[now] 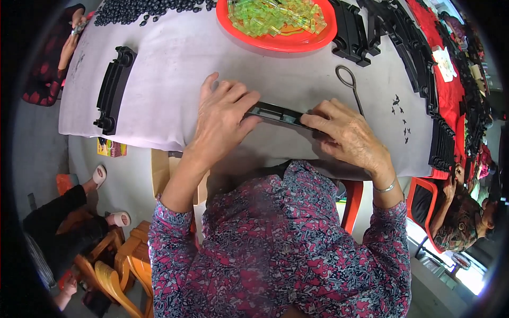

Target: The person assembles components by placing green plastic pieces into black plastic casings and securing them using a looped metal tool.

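Observation:
A narrow black plastic part (275, 113) with a slotted face spans the gap between my hands, above the near edge of the table. Its left end is gripped by my left hand (225, 114), thumb below and fingers above. At the other end, my right hand (347, 130) closes its thumb and fingers on the same part. Just beyond my right hand lies a dark metal rod with a looped end (347, 79). Left of my hands, a longer black plastic piece (114, 90) rests alone on the cloth.
A red plate (275, 47) heaped with yellow-green translucent pieces (275, 18) stands at the back. Small black round pieces (148, 8) pile at the far left. Black plastic parts (352, 34) line the right side. Tiny black bits (397, 103) lie near them. Other people sit around.

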The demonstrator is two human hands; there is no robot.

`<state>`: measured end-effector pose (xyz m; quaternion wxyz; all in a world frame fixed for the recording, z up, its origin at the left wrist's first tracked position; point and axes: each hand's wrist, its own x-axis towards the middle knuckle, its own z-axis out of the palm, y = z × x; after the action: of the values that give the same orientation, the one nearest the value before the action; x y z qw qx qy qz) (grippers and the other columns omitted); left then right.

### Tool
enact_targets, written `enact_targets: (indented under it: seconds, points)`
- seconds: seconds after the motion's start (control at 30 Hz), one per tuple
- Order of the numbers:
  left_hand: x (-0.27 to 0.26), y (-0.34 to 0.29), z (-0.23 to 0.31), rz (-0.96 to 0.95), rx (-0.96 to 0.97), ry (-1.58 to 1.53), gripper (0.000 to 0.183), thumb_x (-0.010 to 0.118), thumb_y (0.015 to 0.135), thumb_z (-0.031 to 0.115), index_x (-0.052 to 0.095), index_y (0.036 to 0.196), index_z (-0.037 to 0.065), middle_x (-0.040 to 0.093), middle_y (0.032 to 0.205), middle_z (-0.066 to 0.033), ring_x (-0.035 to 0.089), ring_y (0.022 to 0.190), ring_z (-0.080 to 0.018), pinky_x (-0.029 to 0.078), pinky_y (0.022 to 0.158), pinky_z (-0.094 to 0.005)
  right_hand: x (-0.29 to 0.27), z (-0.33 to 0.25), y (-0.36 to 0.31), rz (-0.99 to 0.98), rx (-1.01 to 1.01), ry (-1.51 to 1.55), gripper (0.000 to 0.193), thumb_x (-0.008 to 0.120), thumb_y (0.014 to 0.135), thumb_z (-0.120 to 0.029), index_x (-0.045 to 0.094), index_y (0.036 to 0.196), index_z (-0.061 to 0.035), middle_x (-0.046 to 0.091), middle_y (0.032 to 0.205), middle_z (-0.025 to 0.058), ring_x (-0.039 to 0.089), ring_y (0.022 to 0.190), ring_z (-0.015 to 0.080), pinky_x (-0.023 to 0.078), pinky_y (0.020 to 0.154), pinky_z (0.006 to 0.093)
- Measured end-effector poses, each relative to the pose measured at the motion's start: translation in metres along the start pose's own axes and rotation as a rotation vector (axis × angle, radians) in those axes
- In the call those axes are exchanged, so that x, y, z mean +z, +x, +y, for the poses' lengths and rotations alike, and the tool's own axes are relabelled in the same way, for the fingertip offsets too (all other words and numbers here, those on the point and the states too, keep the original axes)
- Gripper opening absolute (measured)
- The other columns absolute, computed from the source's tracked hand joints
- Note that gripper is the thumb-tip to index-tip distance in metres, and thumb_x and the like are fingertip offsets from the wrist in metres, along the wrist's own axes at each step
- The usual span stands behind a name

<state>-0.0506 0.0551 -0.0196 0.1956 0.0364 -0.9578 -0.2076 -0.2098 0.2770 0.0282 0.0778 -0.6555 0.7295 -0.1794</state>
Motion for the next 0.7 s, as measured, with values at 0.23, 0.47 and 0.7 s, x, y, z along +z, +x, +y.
enact_targets:
  seconds: [0.23, 0.47, 0.7]
  points:
    - [0.007, 0.002, 0.002, 0.066, 0.019, -0.063, 0.039, 0.085, 0.067, 0.018, 0.069, 0.101, 0.006, 0.063, 0.092, -0.0051, 0.062, 0.091, -0.0267, 0.038, 0.106, -0.0527, 0.016, 0.009, -0.009, 0.138, 0.050, 0.047, 0.037, 0.074, 0.069, -0.005, 0.068, 0.105, -0.0089, 0.059, 0.091, 0.0055, 0.056, 0.087, 0.0268, 0.051, 0.076, 0.0404]
    - [-0.002, 0.001, 0.018, 0.137, -0.113, -0.189, 0.038, 0.087, 0.067, 0.011, 0.069, 0.099, 0.001, 0.063, 0.087, -0.0100, 0.063, 0.080, -0.0298, 0.053, 0.079, -0.0398, 0.014, -0.005, -0.008, 0.738, 0.060, -0.053, 0.031, 0.081, 0.072, -0.004, 0.065, 0.098, 0.0000, 0.065, 0.101, 0.0123, 0.061, 0.086, 0.0264, 0.051, 0.077, 0.0386]
    - [0.005, -0.002, 0.067, 0.231, -0.260, -0.319, 0.042, 0.074, 0.080, -0.001, 0.061, 0.120, -0.004, 0.060, 0.100, -0.0200, 0.065, 0.088, -0.0358, 0.054, 0.075, -0.0391, 0.041, -0.039, 0.012, 0.422, 0.433, 0.603, 0.031, 0.069, 0.092, -0.018, 0.059, 0.115, 0.0007, 0.065, 0.092, 0.0136, 0.066, 0.083, 0.0236, 0.054, 0.071, 0.0340]
